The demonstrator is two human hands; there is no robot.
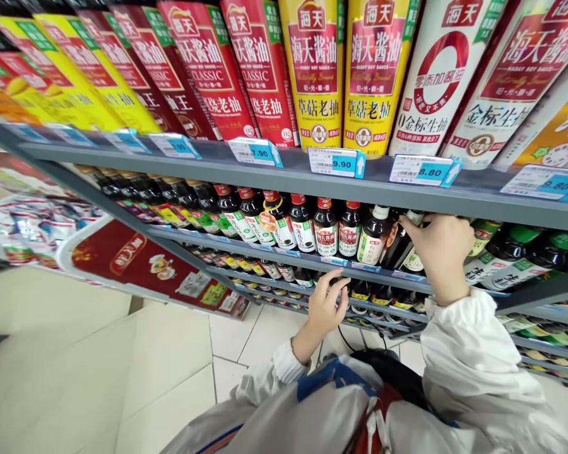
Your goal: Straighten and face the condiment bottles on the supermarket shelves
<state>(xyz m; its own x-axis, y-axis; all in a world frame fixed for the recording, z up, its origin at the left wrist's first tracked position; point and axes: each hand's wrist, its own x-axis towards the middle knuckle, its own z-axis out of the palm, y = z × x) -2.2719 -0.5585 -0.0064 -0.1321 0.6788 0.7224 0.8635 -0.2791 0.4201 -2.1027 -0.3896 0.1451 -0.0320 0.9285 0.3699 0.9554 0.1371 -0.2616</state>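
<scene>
My right hand [442, 249] reaches into the second shelf from the top. Its fingers are closed around the upper part of a dark soy sauce bottle [398, 247], which leans to one side; my hand hides part of it. Just left of it stands a soy sauce bottle with a white cap and pale label [372, 234]. Lower down, my left hand [328, 304] hovers with curled but parted fingers in front of the shelf edge, near the dark bottles of the level below. Nothing shows in its grasp.
Tall yellow soy sauce bottles [312, 75] and red ones [260, 75] fill the top shelf, above blue-and-white price tags [254, 152]. The grey shelf edge [284, 179] crosses above my hands. A red sign panel [156, 265] juts out at left over the tiled floor [170, 359].
</scene>
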